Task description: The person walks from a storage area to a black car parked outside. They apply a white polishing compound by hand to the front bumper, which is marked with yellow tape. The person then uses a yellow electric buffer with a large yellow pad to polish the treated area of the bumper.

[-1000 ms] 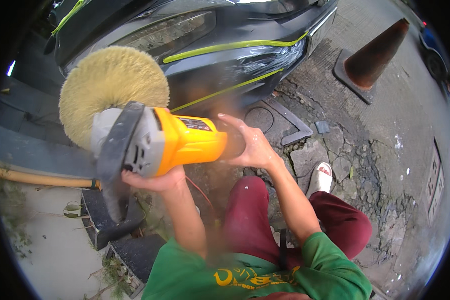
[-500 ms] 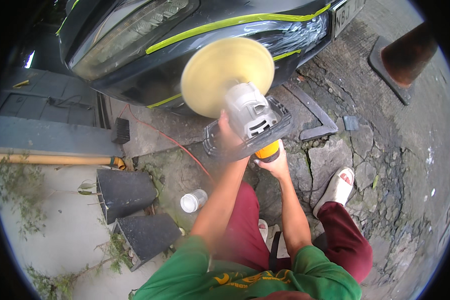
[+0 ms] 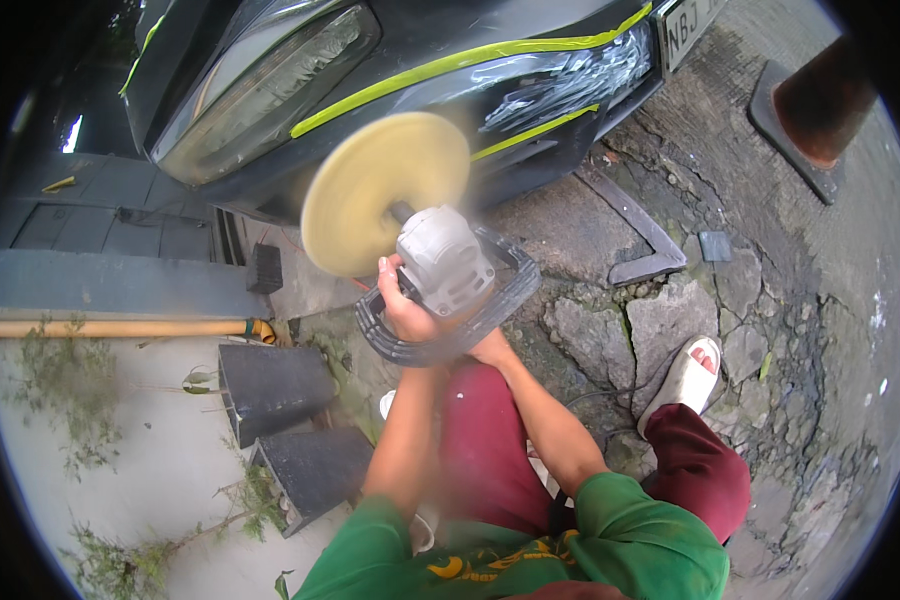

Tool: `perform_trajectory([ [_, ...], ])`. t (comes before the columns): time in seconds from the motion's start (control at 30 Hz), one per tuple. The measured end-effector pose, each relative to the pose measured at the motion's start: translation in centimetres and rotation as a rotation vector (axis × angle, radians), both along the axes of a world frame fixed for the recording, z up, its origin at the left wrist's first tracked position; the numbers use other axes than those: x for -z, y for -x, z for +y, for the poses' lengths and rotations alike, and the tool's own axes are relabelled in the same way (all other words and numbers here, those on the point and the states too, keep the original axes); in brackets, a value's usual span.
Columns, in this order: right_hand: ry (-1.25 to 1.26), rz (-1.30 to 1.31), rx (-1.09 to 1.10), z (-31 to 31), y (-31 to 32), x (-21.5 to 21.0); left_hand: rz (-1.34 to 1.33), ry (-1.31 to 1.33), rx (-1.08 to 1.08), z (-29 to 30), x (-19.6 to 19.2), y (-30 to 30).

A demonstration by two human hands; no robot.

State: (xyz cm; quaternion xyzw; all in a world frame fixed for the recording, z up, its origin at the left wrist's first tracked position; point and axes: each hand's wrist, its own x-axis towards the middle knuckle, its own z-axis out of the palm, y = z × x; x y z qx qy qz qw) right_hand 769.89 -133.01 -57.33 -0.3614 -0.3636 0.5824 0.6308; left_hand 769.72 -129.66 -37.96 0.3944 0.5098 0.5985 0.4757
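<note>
I hold a polisher (image 3: 445,262) with a grey head, a black loop handle (image 3: 515,290) and a round yellow pad (image 3: 380,190), which is blurred as if spinning. My left hand (image 3: 406,308) is closed on the tool inside the loop handle, fingertips up beside the grey head. My right hand (image 3: 492,347) is behind the loop at the tool's rear, its fingers mostly hidden. The pad is in front of the black car bumper (image 3: 510,180); whether it touches is unclear. Yellow-green tape (image 3: 470,62) runs along the bumper, and whitish smears (image 3: 570,85) mark its right part.
A headlight (image 3: 280,90) is at upper left. Below it are a dark block (image 3: 264,268), a yellow pipe (image 3: 120,327) and two dark planters (image 3: 278,385) (image 3: 315,470). A metal angle frame (image 3: 650,262) lies on cracked concrete (image 3: 590,330). A cone (image 3: 825,110) stands at upper right.
The polisher has moved left and closer to my body, with its pad tilted more sideways. Its orange rear part is now hidden. My right hand has shifted left behind the loop handle.
</note>
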Motion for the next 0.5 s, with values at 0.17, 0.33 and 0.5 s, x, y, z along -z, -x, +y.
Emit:
perform_trajectory([
  [0.17,0.115,0.003,0.01,0.7,2.5,-0.3,0.339,-0.007,0.079,-0.2,-1.6,-1.4],
  [0.33,0.147,0.065,0.005,2.4,-0.6,0.2,0.476,-0.124,0.255,0.4,-2.2,-5.1],
  [0.5,0.092,0.141,-0.018,3.3,0.7,-1.5,0.693,-0.336,0.214,1.1,-2.9,-7.4],
])
